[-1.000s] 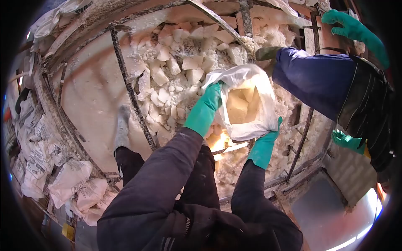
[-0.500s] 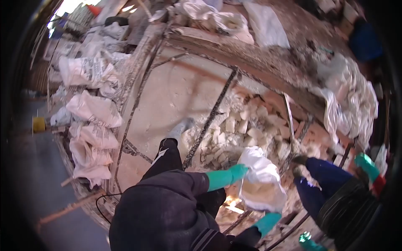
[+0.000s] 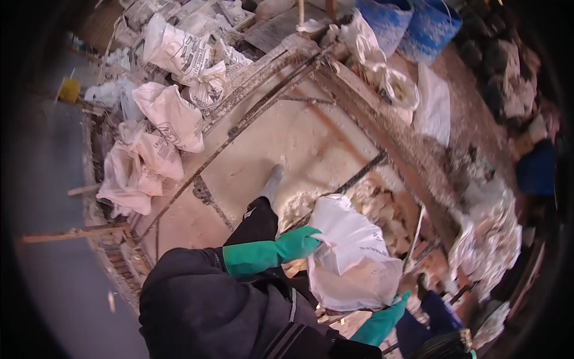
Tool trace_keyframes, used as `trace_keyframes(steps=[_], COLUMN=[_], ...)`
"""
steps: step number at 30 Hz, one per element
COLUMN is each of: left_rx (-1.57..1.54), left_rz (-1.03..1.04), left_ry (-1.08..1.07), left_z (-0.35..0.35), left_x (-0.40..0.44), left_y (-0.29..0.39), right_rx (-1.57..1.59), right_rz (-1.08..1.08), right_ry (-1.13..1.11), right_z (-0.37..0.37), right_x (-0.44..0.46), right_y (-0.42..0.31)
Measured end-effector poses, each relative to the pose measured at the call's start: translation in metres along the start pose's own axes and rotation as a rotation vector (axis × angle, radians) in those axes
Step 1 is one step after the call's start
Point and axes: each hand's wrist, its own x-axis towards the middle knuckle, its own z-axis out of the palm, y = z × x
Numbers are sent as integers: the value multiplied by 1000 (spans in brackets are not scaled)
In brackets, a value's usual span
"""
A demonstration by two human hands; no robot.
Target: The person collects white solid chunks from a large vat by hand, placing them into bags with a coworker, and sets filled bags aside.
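A white woven sack (image 3: 353,257) hangs between my two green-gloved hands, its wide mouth facing up toward me. My left hand (image 3: 301,242) is closed on the left edge of the rim. At the lower right, my right hand (image 3: 391,314) grips the opposite edge, its fingers partly hidden by the sack. What lies deep in the sack I cannot make out. Below it, broken pale chunks (image 3: 391,224) show in a framed section of the floor. My foot (image 3: 273,185) stands on the pale, smooth slab (image 3: 239,170) beside that section.
Printed white sacks (image 3: 170,113) line the left edge. Dark bars (image 3: 365,170) divide the slab, and a raised beam (image 3: 412,173) borders it. Blue buckets (image 3: 427,30) stand at the back. Another person's dark blue trouser leg (image 3: 439,314) is close by at the lower right.
My view has turned right, and the sack now covers part of the chunks. Both hands still hold it. The other person has shifted lower in view, mostly out of frame.
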Motion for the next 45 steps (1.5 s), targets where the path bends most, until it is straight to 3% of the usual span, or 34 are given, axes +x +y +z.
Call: trace_keyframes(steps=[3,4,5,7,11,13,14,16,21,23,27,28,29,30,31,34,37,42,44,45], left_rx=[-276,-32,11,-229,-32,100,-25,-256,-539,-727,-874,-918,-894,-868,-845,-731,-738,-636,-29,-113], left_rz=[-12,217,156,28,338,509,369,92,10,31,81,75,99,120,145,133,66,98,194,181], left_ry=[72,95,152,93,244,354,346,351,671,771,936,957,974,996,1021,1025,1034,875,879,809], left_z=[-84,-116,-142,-199,-307,-355,-376,-413,-468,-479,-516,-523,-521,-516,-514,-527,-521,-493,-489,-477], left_x=[40,51,60,56,71,56,45,30,10,0,1,8,13,11,18,54,115,226,283,309], left_y=[17,19,24,63,52,53,58,65,67,103,68,64,81,108,126,136,176,266,285,314], right_rx=[-97,-133,-165,-216,-198,-162,-145,-73,-181,-272,-312,-339,-367,-360,-355,-347,-315,-229,-161,-132], right_rz=[-21,-14,-3,22,102,61,40,41,86,120,171,117,65,80,99,222,188,247,228,209], right_ry=[-79,-109,-120,-120,-101,-81,-72,-131,-317,-173,-421,-379,-337,-487,-485,-502,-361,-449,-396,-361], right_z=[117,165,202,273,381,392,395,476,567,619,672,686,697,701,706,725,735,747,755,759], right_x=[-11,-16,-22,-44,-75,-58,-47,-94,-66,-111,-106,-107,-108,-100,-91,-59,-29,30,71,88], right_y=[-12,-10,-8,3,41,70,86,81,94,79,84,85,84,80,74,52,17,-86,-131,-159])
